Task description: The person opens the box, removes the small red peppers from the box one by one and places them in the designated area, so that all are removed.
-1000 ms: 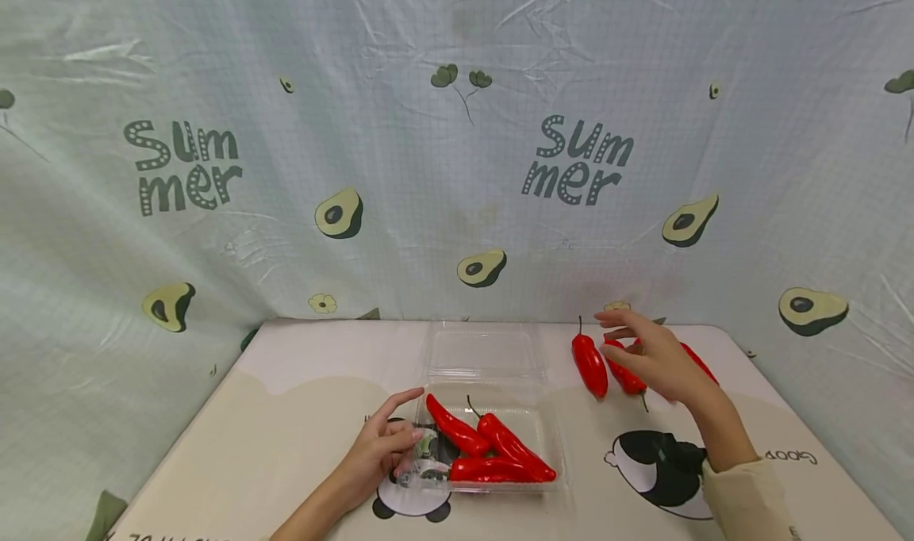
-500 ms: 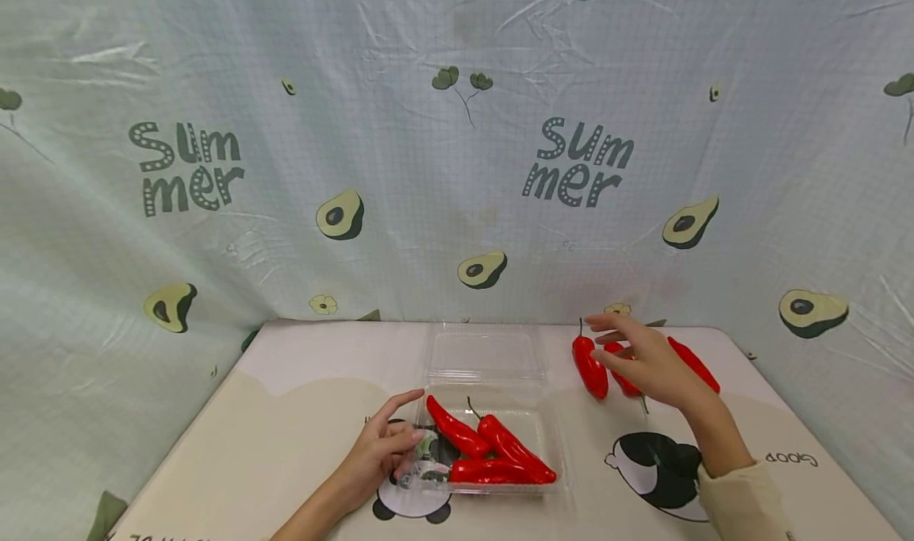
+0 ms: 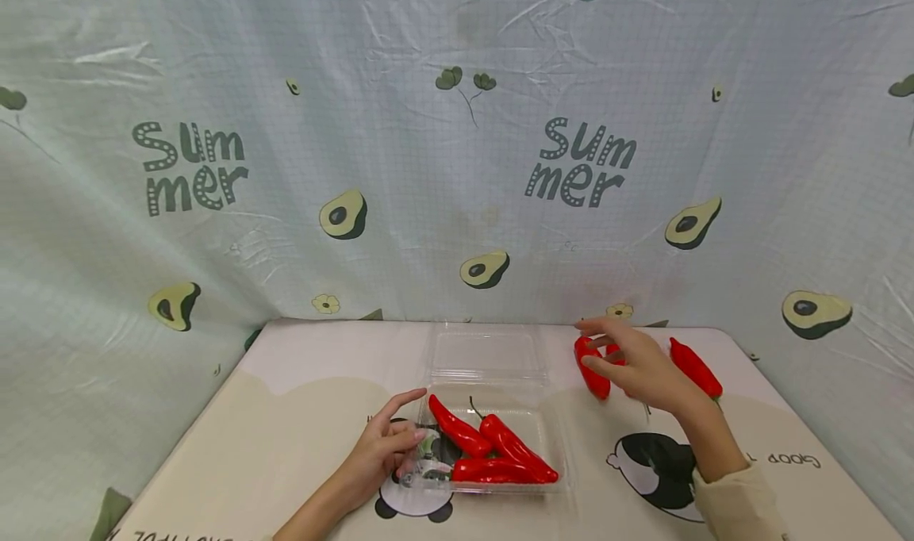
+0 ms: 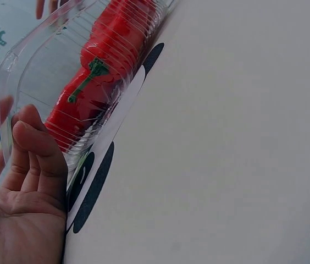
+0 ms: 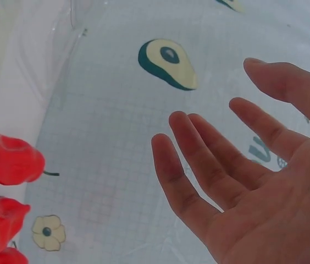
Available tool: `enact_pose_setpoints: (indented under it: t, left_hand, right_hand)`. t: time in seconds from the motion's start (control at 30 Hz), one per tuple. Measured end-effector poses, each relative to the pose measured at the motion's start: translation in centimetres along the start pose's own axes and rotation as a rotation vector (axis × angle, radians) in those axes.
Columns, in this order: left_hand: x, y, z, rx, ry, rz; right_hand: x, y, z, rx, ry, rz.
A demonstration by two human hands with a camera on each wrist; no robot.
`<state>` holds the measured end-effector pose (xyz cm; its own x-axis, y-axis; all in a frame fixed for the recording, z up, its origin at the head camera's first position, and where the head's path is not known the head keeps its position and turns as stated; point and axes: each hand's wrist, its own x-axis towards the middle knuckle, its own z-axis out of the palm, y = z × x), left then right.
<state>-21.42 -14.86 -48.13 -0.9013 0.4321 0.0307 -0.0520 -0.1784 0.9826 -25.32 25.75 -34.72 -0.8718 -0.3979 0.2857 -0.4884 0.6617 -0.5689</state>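
Note:
My left hand [image 3: 378,450] grips the left side of a clear plastic clamshell container [image 3: 560,446], its fingers bent at the edge. In the left wrist view the fingertips lie right at the container's rim [image 4: 2,88]. Three red peppers, one of them a front pepper [image 3: 493,470], lie inside. My right hand [image 3: 639,366] hovers with spread, loosely bent fingers over more red peppers at the back right, holding nothing. Below its fingers is the leftmost pepper [image 3: 593,374]; another beside it is partly hidden by the hand. Farther right lies a separate pepper [image 3: 694,368].
The container's clear lid [image 3: 487,351] lies folded back behind it. A printed mat [image 3: 286,438] with panda drawings covers the table. A pale curtain [image 3: 400,168] with avocado prints hangs along the back and sides.
My right hand has moved left, from over the right-hand peppers to above the leftmost loose one, uncovering the far-right pepper. My left hand stays at the container.

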Motion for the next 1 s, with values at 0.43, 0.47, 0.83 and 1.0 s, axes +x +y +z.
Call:
enact_pose_setpoints:
  t: [0.43,0.47,0.83,1.0]
  left_hand:
    - [0.1,-0.1,0.0,0.003,0.003,-0.004]
    - [0.1,-0.1,0.0,0.002,0.003,-0.004]
    - [0.1,-0.2,-0.1,0.0,-0.004,0.007]
    - [0.1,-0.2,-0.1,-0.008,-0.005,0.009]
  right_hand:
    - [0.2,-0.6,1.2,0.025,-0.057,-0.019]
    - [0.2,-0.7,1.3,0.033,-0.064,-0.024]
    - [0.7,-1.2,2.8,0.007,-0.106,-0.053]
    - [0.7,-1.8,3.4,0.015,-0.141,-0.073]
